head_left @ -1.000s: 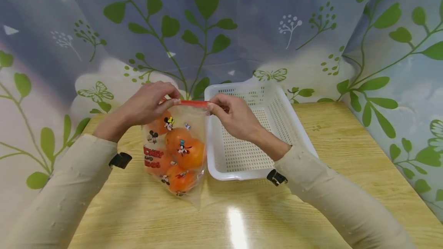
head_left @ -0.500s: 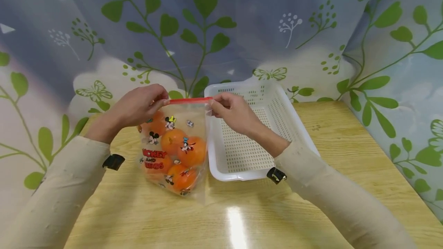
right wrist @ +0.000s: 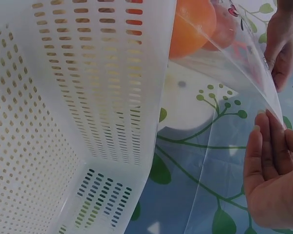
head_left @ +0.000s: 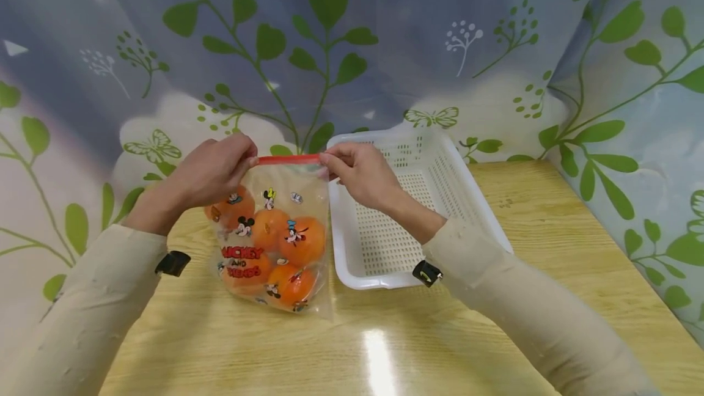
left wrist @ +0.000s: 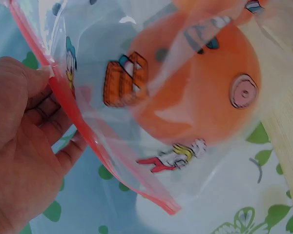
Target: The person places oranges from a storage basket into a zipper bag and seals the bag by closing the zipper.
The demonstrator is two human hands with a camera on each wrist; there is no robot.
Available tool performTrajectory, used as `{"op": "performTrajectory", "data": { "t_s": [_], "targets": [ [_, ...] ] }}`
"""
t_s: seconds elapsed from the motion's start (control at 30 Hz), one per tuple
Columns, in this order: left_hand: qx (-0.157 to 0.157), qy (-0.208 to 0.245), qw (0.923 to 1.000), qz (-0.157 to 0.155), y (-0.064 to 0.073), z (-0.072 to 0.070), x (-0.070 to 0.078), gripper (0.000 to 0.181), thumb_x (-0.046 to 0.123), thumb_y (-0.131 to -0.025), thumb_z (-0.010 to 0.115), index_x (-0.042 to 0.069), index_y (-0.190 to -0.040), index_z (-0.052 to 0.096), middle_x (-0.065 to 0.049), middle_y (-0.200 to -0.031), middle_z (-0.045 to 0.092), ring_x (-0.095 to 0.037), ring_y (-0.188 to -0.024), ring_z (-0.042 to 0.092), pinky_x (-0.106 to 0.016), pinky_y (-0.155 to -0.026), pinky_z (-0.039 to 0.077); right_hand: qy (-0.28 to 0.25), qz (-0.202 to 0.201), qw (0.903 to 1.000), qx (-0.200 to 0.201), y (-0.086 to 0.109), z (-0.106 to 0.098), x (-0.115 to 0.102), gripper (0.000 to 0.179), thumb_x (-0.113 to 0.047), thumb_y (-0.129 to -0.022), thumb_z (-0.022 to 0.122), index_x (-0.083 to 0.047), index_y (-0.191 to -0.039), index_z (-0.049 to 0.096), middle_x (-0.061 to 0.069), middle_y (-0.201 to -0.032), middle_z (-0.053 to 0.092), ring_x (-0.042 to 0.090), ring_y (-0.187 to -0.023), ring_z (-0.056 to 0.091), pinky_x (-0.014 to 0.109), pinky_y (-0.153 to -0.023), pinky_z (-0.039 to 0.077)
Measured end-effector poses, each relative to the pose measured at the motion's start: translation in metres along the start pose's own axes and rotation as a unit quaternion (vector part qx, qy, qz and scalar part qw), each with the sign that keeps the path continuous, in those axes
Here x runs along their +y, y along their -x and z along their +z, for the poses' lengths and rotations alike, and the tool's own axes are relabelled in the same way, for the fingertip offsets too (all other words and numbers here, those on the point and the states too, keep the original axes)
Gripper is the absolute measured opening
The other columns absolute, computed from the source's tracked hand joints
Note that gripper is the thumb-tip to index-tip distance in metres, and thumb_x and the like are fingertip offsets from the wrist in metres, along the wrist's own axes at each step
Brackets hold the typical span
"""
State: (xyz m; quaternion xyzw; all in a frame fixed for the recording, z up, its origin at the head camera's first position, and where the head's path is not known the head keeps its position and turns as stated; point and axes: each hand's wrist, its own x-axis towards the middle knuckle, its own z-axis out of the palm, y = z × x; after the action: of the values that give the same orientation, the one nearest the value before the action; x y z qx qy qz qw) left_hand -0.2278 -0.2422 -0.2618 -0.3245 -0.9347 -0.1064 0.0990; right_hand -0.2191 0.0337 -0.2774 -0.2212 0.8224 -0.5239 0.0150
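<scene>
A clear zip bag (head_left: 297,197) with a red zip strip and printed cartoon figures holds several orange round fruits (head_left: 304,241), which look like oranges. My left hand (head_left: 214,170) pinches the red strip between thumb and fingers, toward its left part. At the strip's right end, my right hand (head_left: 363,175) pinches the bag's corner. In the left wrist view, the left hand (left wrist: 29,141) has its thumb on the red strip (left wrist: 83,124), and the strip runs on past it. The right wrist view has the right hand (right wrist: 273,170) at the bag's edge.
A white perforated plastic basket (head_left: 341,225) stands right beside the bag, under the right forearm. Both rest on a wooden table (head_left: 264,353). A leaf-patterned cloth (head_left: 385,35) hangs behind the table and along its sides.
My left hand has slid left along the red strip, so more of the strip shows between the hands. The bag is spread wider and flatter, and its bottom has shifted slightly.
</scene>
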Motion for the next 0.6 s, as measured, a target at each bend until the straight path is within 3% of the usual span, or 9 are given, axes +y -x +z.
{"op": "performTrajectory", "data": {
  "t_s": [0.2, 0.43, 0.6],
  "targets": [
    [0.016, -0.031, 0.9993, 0.011, 0.004, 0.000, -0.005, 0.006, 0.007, -0.097, 0.053, 0.002, -0.098, 0.054, -0.008, -0.088, 0.056, -0.021, -0.075, 0.052, -0.042, -0.073, 0.042, 0.009, -0.006, 0.9999, 0.006, 0.001, -0.001, 0.001, 0.021, -0.023, -0.097, 0.056, -0.010, -0.104, 0.070, -0.002, -0.084, 0.071, 0.013, -0.081, 0.066, 0.029, -0.077, 0.050],
    [0.018, -0.040, 0.9990, -0.011, 0.015, -0.001, -0.021, 0.005, 0.007, -0.096, 0.053, 0.002, -0.099, 0.054, -0.010, -0.093, 0.057, -0.024, -0.079, 0.053, -0.049, -0.080, 0.040, -0.023, 0.001, 0.9997, 0.010, 0.003, -0.004, 0.006, 0.019, -0.019, -0.097, 0.057, -0.006, -0.103, 0.069, 0.003, -0.085, 0.070, 0.014, -0.082, 0.067, 0.027, -0.079, 0.051],
    [0.027, -0.050, 0.9980, -0.027, 0.025, -0.001, -0.034, 0.006, 0.007, -0.096, 0.054, 0.001, -0.099, 0.055, -0.011, -0.093, 0.058, -0.027, -0.080, 0.055, -0.050, -0.076, 0.041, -0.023, 0.010, 0.9996, 0.009, 0.004, -0.007, 0.011, 0.020, -0.020, -0.097, 0.056, -0.005, -0.104, 0.069, 0.003, -0.087, 0.070, 0.015, -0.083, 0.067, 0.027, -0.080, 0.051]
  ]
}}
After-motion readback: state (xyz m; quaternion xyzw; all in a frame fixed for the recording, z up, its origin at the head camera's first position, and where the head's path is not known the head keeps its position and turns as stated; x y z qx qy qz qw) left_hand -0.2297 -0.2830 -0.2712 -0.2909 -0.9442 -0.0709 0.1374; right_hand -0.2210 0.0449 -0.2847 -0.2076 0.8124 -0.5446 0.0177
